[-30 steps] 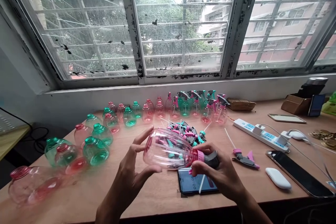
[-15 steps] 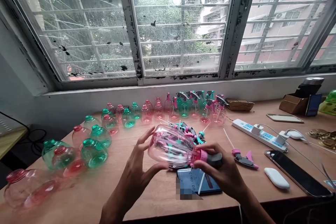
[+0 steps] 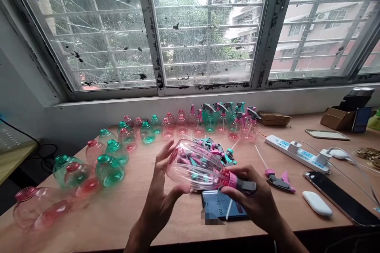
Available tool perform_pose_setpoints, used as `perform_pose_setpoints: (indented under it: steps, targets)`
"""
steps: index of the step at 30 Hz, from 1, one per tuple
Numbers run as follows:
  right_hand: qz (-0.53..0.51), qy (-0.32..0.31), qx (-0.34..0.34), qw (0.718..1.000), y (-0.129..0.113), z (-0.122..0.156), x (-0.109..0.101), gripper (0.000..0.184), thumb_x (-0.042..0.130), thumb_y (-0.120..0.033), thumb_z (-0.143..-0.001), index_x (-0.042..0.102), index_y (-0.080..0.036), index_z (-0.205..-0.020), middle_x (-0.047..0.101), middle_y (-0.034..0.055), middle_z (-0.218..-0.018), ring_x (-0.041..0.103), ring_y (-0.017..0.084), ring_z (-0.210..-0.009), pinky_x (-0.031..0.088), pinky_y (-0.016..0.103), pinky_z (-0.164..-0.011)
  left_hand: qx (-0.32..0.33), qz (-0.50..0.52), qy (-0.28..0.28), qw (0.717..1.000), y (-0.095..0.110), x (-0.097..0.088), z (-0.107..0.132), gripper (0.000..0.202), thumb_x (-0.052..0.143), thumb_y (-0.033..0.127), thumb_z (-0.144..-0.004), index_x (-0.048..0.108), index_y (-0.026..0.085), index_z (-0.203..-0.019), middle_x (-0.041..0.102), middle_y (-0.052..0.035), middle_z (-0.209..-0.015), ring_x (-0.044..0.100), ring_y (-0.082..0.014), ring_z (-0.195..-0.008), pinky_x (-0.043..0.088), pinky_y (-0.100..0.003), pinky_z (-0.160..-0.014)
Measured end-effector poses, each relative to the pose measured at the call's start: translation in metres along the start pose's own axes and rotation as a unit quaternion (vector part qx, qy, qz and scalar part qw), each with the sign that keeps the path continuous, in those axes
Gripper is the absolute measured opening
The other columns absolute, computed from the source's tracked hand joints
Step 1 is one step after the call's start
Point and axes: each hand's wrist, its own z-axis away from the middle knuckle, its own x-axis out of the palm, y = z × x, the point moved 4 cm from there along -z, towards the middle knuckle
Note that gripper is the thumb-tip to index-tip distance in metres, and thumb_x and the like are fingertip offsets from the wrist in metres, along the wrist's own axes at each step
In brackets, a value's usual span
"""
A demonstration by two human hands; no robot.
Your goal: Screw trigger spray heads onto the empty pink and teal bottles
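Pink bottle (image 3: 190, 166) lay sideways in air above surface (image 3: 172, 221). Left hand's (image 3: 158, 189) fingers cupped wide end; right hand's (image 3: 257, 197) fingers grasped spray head (image 3: 247, 186) at neck. Light left hold probably risked drop onto phone (image 3: 211, 199); skewed head, crooked seating.
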Motion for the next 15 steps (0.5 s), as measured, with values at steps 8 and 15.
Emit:
perform_pose_setpoints:
  steps: [8, 15]
  targets:
    - [0.053, 0.016, -0.182, 0.982, -0.020, -0.004, 0.005, 0.044, 0.095, -0.026, -0.091, 0.076, -0.033, -0.130, 0.092, 0.0055, -0.100, 0.089, 0.029, -0.081, 0.073, 0.038, -0.079, -0.037, 0.092, -0.056, 0.994, 0.003, -0.017, 0.001, 0.075, 0.083, 0.064, -0.091, 0.055, 0.040, -0.157, 0.042, -0.0092, -0.180, 0.042, -0.0397, -0.166, 0.043, -0.059, -0.133]
    - [0.078, -0.060, -0.250, 0.963, -0.018, 0.006, 0.014, 0.053, 0.099, -0.032, -0.087, 0.073, -0.031, -0.133, 0.093, 0.0084, -0.099, 0.091, 0.031, -0.085, 0.073, 0.036, -0.082, -0.115, 0.140, -0.071, 0.981, -0.003, -0.022, 0.002, 0.071, 0.075, 0.070, -0.095, 0.057, 0.040, -0.157, 0.068, -0.0102, -0.155, 0.071, -0.0367, -0.138, 0.062, -0.044, -0.115]
